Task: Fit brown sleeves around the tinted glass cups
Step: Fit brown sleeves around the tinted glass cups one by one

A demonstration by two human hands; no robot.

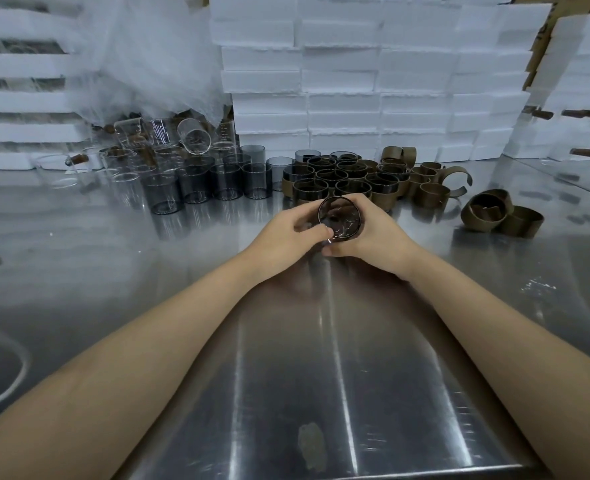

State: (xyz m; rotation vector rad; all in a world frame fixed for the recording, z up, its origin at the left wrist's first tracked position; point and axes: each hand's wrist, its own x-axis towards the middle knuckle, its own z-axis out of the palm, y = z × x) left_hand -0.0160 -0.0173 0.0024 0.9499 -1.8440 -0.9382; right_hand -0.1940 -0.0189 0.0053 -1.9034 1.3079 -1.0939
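A tinted glass cup is held above the steel table, its open mouth facing me. My left hand grips its left side with the thumb across the front. My right hand wraps round its right side, fingers curled behind. Whether a sleeve is on this cup is hidden by my fingers. Behind my hands stands a cluster of tinted cups with brown sleeves. To their left stand bare tinted cups. Loose brown sleeves lie to the right, with a few more sleeves nearer.
Clear glass cups, some tipped over, sit at the back left under crumpled plastic wrap. Stacks of white foam boxes wall off the back. The steel table stretches toward me. A curved rim shows at lower left.
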